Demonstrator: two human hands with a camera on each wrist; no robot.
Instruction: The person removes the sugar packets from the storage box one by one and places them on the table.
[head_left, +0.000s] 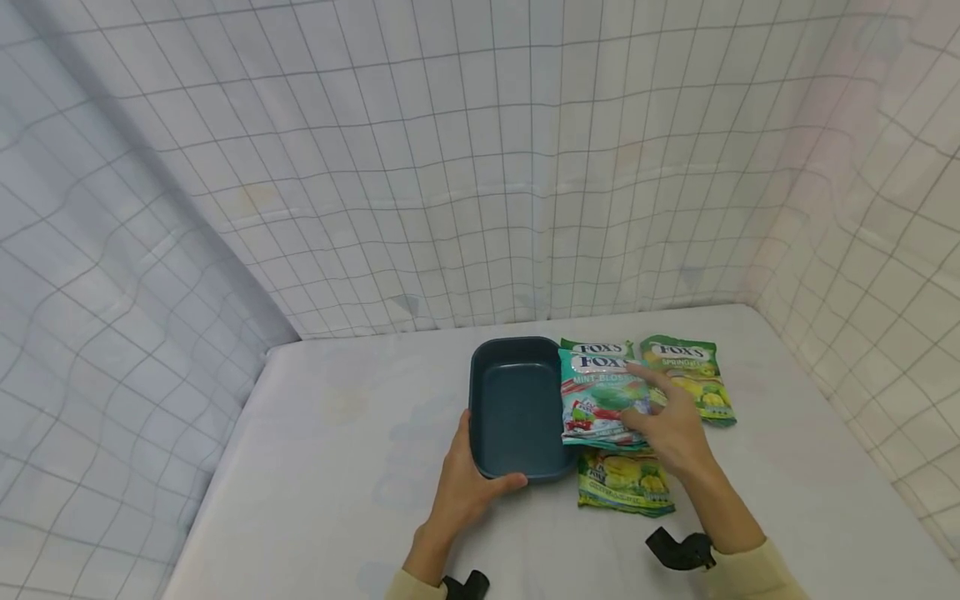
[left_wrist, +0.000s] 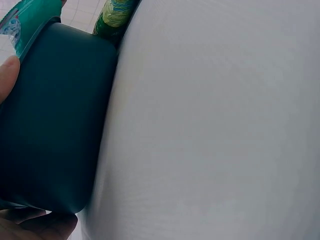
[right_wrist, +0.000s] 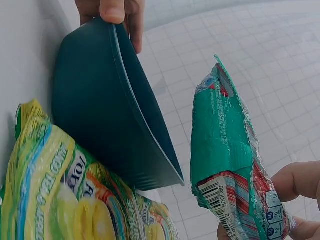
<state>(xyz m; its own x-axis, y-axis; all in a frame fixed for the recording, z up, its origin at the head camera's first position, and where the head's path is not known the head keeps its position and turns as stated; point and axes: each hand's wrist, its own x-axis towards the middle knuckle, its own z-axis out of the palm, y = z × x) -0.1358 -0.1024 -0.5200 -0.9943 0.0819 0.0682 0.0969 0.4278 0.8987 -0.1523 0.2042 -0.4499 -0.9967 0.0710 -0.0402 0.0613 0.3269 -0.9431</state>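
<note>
A dark teal rectangular tub (head_left: pixel 517 412) stands on the table. My left hand (head_left: pixel 461 492) grips its near left corner, with the thumb (right_wrist: pixel 112 12) over the rim and the fingers along the left wall. My right hand (head_left: pixel 678 429) holds a teal Fox's Mint Blossom candy bag (head_left: pixel 600 400) by its right side, raised beside the tub. From the head view the bag overlaps the tub's right rim; in the right wrist view its barcode edge faces the camera. Green Fox's candy bags lie right of the tub, one (head_left: pixel 626 487) partly hidden under the raised bag.
Another green candy bag (head_left: pixel 693 375) lies on the far right, and the top of one more (head_left: pixel 596 347) shows behind the teal bag. The white table (head_left: pixel 337 475) is bordered by a white grid-patterned curtain (head_left: pixel 480 208) at the back and sides.
</note>
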